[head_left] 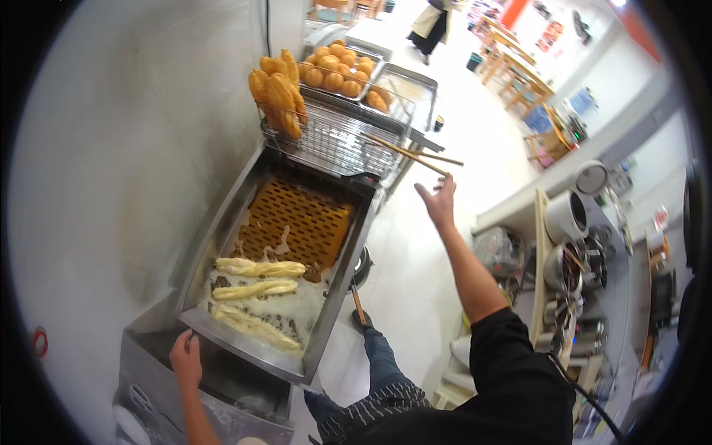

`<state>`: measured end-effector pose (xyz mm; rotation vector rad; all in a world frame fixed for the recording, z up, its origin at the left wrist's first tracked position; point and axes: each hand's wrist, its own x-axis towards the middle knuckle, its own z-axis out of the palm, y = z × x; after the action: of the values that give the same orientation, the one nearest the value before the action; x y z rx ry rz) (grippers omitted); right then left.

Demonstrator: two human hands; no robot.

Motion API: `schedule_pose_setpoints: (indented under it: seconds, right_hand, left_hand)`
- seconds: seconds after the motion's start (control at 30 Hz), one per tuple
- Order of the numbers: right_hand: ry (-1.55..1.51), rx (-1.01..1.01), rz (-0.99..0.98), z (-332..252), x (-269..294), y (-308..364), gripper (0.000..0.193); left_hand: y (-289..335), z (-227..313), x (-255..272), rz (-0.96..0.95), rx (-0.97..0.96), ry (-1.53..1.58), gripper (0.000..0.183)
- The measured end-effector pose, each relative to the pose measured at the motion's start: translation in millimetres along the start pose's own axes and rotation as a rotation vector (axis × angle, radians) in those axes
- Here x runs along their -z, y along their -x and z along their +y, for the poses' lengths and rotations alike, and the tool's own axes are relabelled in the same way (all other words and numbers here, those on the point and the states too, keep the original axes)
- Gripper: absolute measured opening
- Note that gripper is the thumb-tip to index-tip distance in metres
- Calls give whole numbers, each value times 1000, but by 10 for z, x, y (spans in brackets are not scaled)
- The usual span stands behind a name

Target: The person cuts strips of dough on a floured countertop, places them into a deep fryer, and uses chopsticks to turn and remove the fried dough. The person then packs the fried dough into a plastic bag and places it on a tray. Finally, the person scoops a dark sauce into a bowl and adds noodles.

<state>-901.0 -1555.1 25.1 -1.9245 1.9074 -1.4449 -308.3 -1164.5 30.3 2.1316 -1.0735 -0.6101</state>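
My right hand (440,200) reaches out beside the fryer, thumb and fingers apart. Its fingertips are at the ends of long wooden chopsticks (408,154), which rest across the rim of a wire rack. My left hand (187,359) is at the fryer's near left corner, its fingers loosely bent with a small gap at the thumb and nothing visible in them. In the fryer (320,347), three pale strips of dough (256,290) lie in bubbling oil at the near end. Beyond them a perforated metal plate (293,219) shows through the oil.
Golden fried dough sticks (282,96) stand in the wire rack (337,130) past the fryer. Behind it are a tray of round fried balls (337,68) and a metal tray (406,85). Shelves with pots (567,215) line the right. A person (430,30) stands far off.
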Motion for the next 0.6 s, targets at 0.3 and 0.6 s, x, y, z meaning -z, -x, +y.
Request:
schedule_pose_setpoints:
  seconds: [0.3, 0.6]
  right_hand:
    - [-108, 132, -344, -375, -598, -1951, 39]
    - [13, 151, -616, -228, -616, -2355, 35]
  left_hand:
    - [2746, 487, -913, 106, 586, 237, 32]
    - [4587, 269, -2184, -474, 475, -265, 46]
